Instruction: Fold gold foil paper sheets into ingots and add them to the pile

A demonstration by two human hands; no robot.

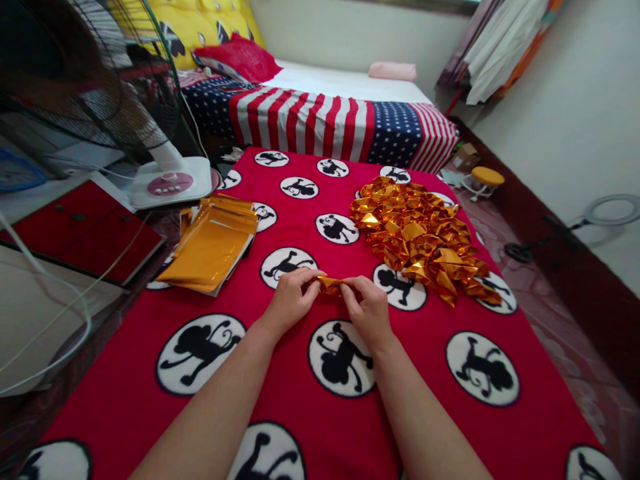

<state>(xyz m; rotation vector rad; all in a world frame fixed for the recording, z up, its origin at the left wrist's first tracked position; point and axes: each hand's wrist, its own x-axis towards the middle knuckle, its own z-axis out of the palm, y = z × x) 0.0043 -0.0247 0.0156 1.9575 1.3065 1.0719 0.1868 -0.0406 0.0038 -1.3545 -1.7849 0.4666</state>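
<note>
Two bare hands reach over one red cloth patterned with black monkeys. Left hand and right hand are both pinched, thumb against fingers, each gripping one end of a single gold foil, midway across the cloth. Beyond, to the left, lies one stack of flat gold sheets, too overlapped to count; to the right, one pile of folded gold pieces, dozens. Farther are one fan, its panel markings unreadable, one yellow stool and one bed.
</note>
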